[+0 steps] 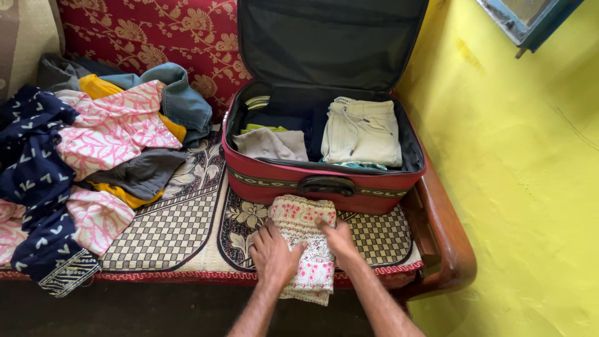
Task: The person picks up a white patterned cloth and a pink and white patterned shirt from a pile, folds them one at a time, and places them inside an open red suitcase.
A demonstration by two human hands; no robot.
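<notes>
A cream garment with small red flowers (304, 219) lies folded on the sofa seat, just in front of an open red suitcase (324, 185). My left hand (273, 252) presses flat on its left side, fingers spread. My right hand (339, 239) rests on its right side, fingers on the cloth. Inside the suitcase lie folded clothes: pale cream trousers (362, 132) at the right and a grey piece (271, 144) at the left, over darker items.
A heap of loose clothes (93, 150), pink-white, navy, yellow, grey and denim, covers the left of the sofa seat. The patterned seat cover (168, 224) shows between heap and suitcase. A wooden armrest (446, 237) curves at the right, beside a yellow wall (530, 187).
</notes>
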